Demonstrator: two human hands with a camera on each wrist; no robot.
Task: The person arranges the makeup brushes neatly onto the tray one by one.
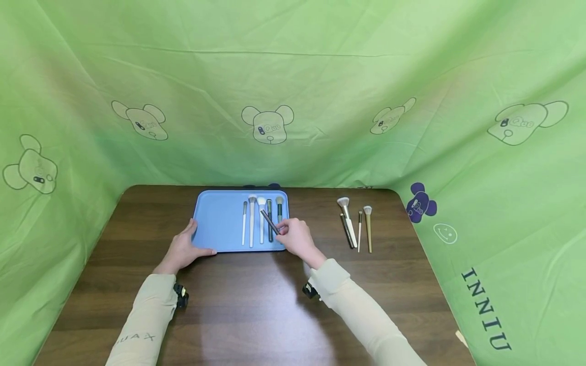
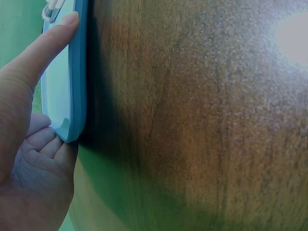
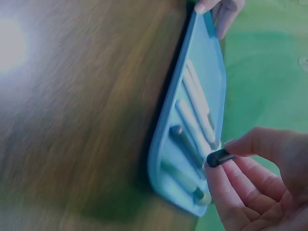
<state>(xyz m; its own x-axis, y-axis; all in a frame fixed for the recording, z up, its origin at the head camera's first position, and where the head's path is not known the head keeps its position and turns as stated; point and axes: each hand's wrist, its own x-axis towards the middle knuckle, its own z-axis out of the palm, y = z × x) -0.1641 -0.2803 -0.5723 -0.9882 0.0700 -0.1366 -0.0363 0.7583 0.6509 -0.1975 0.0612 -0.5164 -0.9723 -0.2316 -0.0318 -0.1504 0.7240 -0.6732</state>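
Note:
A blue tray [image 1: 216,218] lies on the table with several makeup brushes side by side in its right half. Among them are white-handled brushes [image 1: 251,223], a dark brush [image 1: 270,231] and a green brush [image 1: 280,203]. My left hand [image 1: 180,250] holds the tray's near left corner, the thumb [image 2: 57,36] along the front rim and the fingers at the side. Over the tray's right end, my right hand [image 1: 298,238] pinches a dark slim makeup brush [image 1: 268,219], tilted above the others. In the right wrist view, that brush's rounded end [image 3: 217,158] shows between thumb and fingers.
Right of the tray lie several more makeup brushes: a large white-handled one [image 1: 350,229], a dark one [image 1: 346,231], a thin pale one [image 1: 359,234] and a tan one [image 1: 369,231]. A green printed curtain [image 1: 270,76] borders the wooden table [image 1: 247,305].

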